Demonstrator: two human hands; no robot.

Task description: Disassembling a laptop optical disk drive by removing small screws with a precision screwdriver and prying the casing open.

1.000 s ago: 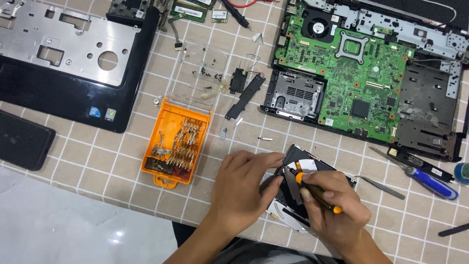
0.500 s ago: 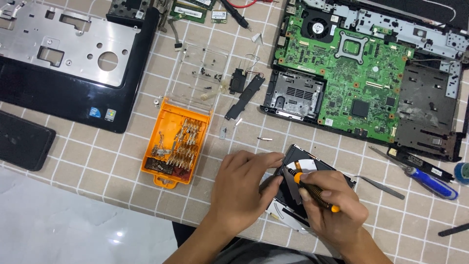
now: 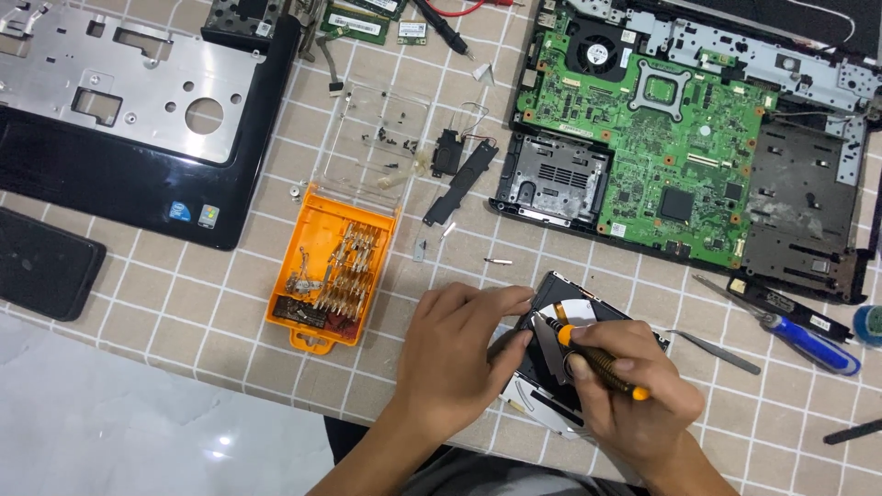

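Observation:
My left hand (image 3: 459,354) rests on the left edge of a black optical drive (image 3: 588,312) lying at the table's near edge, its fingers gripping the casing. A small screwdriver (image 3: 597,361) with a black and orange handle is held in my right hand (image 3: 638,395), its tip pointing down onto the drive's top near the shiny round hub. Most of the drive is hidden under both hands.
An orange bit case (image 3: 329,276) with its clear lid open lies left of the hands. The opened laptop base with a green circuit board (image 3: 671,138) sits far right, a silver palm-rest cover (image 3: 119,83) far left. A blue screwdriver (image 3: 808,342), tweezers (image 3: 712,349) and a black phone (image 3: 41,262) lie nearby.
The screwdriver's tip has shifted very slightly on the drive; both hands stay in the same place.

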